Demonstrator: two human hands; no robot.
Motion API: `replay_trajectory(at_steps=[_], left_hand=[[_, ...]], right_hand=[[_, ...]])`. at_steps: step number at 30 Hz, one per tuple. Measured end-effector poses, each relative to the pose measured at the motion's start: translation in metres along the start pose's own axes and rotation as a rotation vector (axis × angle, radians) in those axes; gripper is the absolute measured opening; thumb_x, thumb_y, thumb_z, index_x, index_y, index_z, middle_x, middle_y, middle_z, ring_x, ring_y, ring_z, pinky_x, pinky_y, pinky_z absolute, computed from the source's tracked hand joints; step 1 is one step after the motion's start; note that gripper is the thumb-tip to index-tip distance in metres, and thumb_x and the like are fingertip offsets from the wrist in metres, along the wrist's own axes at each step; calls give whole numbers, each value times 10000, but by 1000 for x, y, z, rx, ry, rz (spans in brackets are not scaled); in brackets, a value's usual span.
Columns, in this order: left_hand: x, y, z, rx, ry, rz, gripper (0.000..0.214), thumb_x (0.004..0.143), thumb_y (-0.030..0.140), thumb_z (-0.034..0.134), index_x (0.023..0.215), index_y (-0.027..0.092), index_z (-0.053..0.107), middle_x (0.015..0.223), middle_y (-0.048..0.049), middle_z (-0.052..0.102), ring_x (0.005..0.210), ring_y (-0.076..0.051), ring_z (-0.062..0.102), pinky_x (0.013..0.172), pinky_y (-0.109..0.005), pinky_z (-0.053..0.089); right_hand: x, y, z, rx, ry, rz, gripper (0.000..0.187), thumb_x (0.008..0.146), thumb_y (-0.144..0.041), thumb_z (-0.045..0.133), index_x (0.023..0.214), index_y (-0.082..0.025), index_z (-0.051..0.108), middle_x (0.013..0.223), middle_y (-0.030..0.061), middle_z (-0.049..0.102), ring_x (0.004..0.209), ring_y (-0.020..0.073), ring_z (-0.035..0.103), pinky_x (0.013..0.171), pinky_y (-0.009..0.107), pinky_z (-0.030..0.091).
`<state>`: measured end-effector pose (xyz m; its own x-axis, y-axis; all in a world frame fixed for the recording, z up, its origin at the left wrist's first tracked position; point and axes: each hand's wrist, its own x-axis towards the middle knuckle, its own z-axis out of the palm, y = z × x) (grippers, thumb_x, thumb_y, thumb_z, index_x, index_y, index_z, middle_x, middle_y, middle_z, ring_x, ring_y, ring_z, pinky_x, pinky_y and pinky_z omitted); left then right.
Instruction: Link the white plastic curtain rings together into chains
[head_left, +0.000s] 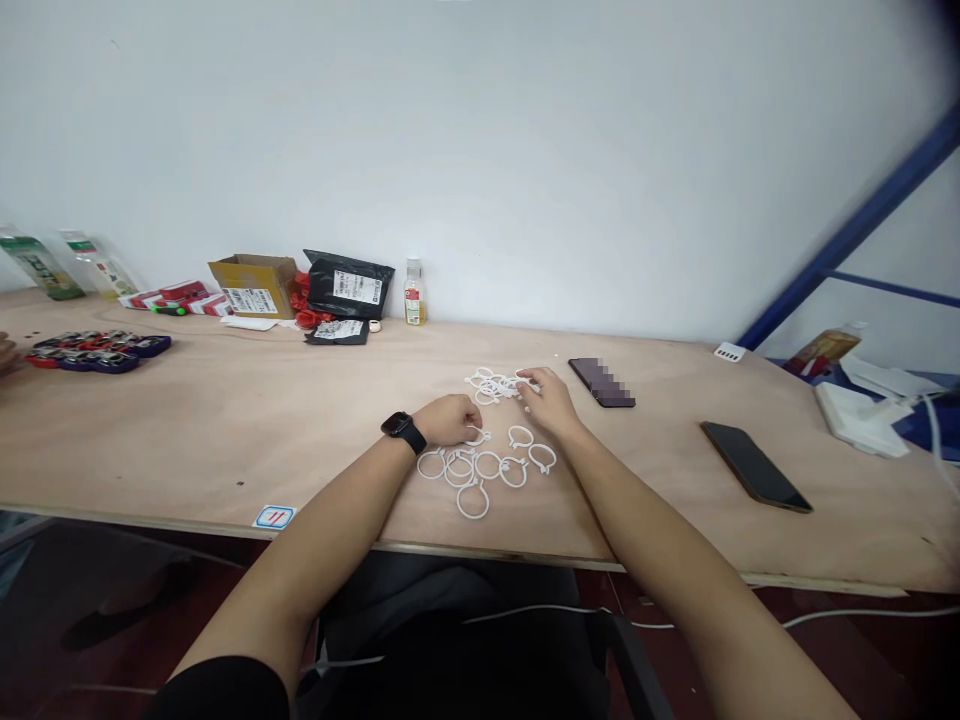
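Observation:
Several white plastic rings (487, 467) lie spread flat near the front edge of the wooden table (225, 430). A denser heap of white rings (491, 384) sits just behind them. My left hand (450, 418), with a black watch on the wrist, rests curled on the table with its fingertips closed on a ring. My right hand (546, 397) reaches into the far heap, fingers bent and touching rings there; I cannot make out a firm hold.
Two dark phones (600, 381) (754, 466) lie to the right. At the back stand a cardboard box (255, 285), a black mailing bag (349, 283) and a small bottle (414, 293). Coloured parts (101, 351) lie far left. A white charger (859, 418) sits far right.

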<state>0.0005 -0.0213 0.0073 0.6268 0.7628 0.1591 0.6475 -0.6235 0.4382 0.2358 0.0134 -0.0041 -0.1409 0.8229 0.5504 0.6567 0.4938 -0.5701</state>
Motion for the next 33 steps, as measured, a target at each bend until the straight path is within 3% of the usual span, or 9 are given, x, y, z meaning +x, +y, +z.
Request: replay_trajectory(at_steps=[3, 8, 11, 16, 21, 29, 33], left_hand=[[1, 0, 1, 65, 71, -18, 113, 762, 185, 583, 782, 182, 694, 873, -53, 660, 828, -176, 607, 768, -271, 472], [1, 4, -2, 8, 378, -80, 126, 845, 214, 547, 847, 188, 670, 911, -52, 635, 881, -185, 592, 823, -309, 468], [2, 7, -3, -31, 473, -66, 143, 877, 259, 546, 864, 192, 671, 899, -50, 620, 871, -182, 586, 800, -311, 473], [2, 12, -1, -73, 511, 14, 176, 867, 317, 597, 940, 196, 702, 896, -54, 626, 844, -173, 590, 774, -306, 475], [2, 18, -2, -127, 540, 69, 187, 858, 361, 629, 887, 204, 727, 828, -45, 649, 802, -159, 595, 751, -293, 472], [3, 21, -1, -307, 513, 99, 164, 860, 285, 613, 783, 162, 688, 785, -35, 629, 707, -119, 573, 665, -247, 460], [4, 21, 1, -289, 544, 80, 128, 831, 223, 616, 732, 154, 658, 746, -19, 600, 688, -114, 556, 657, -245, 453]], right_hand=[[-4, -10, -1, 96, -50, 2, 210, 836, -292, 572, 980, -200, 694, 962, 71, 701, 857, 202, 636, 808, 361, 497], [-13, -36, 8, 197, -228, -40, 247, 848, -297, 582, 1046, -207, 699, 962, 61, 722, 824, 186, 653, 776, 338, 511], [-16, -41, 12, 281, -269, -30, 254, 853, -301, 584, 1064, -215, 696, 1007, 55, 722, 866, 187, 664, 792, 330, 515], [-15, -40, 11, 381, -235, -1, 199, 841, -305, 608, 983, -216, 714, 948, 41, 733, 860, 185, 675, 789, 309, 518], [-16, -48, 5, 305, -183, -42, 179, 840, -314, 614, 925, -202, 725, 879, 44, 737, 798, 182, 669, 739, 295, 510], [-18, -52, 3, 338, -193, -33, 217, 836, -348, 613, 908, -174, 722, 801, 44, 723, 708, 165, 641, 632, 261, 483], [-18, -53, 4, 308, -197, -56, 190, 850, -326, 594, 909, -187, 710, 820, 41, 722, 741, 172, 651, 660, 271, 490]])
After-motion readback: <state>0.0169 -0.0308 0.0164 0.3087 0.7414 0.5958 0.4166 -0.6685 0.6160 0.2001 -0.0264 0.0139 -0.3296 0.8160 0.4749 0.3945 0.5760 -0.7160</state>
